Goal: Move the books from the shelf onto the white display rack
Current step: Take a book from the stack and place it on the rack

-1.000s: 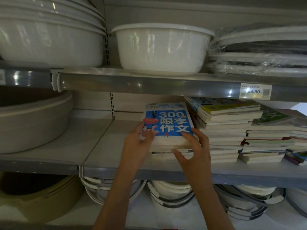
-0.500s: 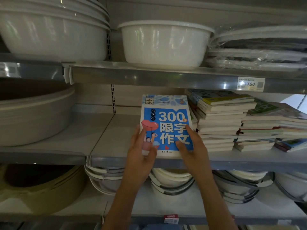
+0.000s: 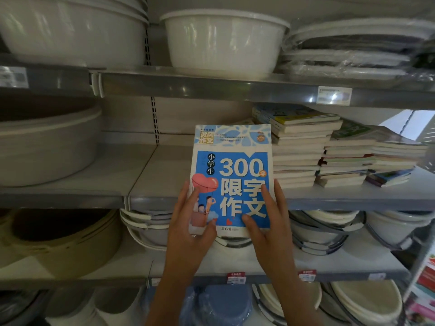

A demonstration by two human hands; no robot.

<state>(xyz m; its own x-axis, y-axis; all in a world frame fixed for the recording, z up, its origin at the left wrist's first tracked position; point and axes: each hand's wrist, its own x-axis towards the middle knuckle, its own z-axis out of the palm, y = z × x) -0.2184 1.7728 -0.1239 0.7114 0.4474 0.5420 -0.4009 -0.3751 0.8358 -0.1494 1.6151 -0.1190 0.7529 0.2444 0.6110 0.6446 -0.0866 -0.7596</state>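
One blue book [image 3: 231, 182] is now off the shelf [image 3: 164, 175], lifted clear of where it lay a second ago and held upright in front of the shelf's edge. Left hand [image 3: 190, 229] grips its lower left side, thumb on the cover; right hand [image 3: 267, 228] grips the lower right likewise. Remaining stacks of books [image 3: 306, 154] sit on the shelf, right of the held copy. Pickup looks done; carrying to the white display rack comes next, rack not clearly in view

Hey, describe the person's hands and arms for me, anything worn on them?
Both are bare. The left hand and right hand show no gloves, rings or watch, and the forearms are uncovered down to the frame's bottom edge, with no sleeve in view. Fingernails look short and unpainted, though the dim light blurs fine detail.
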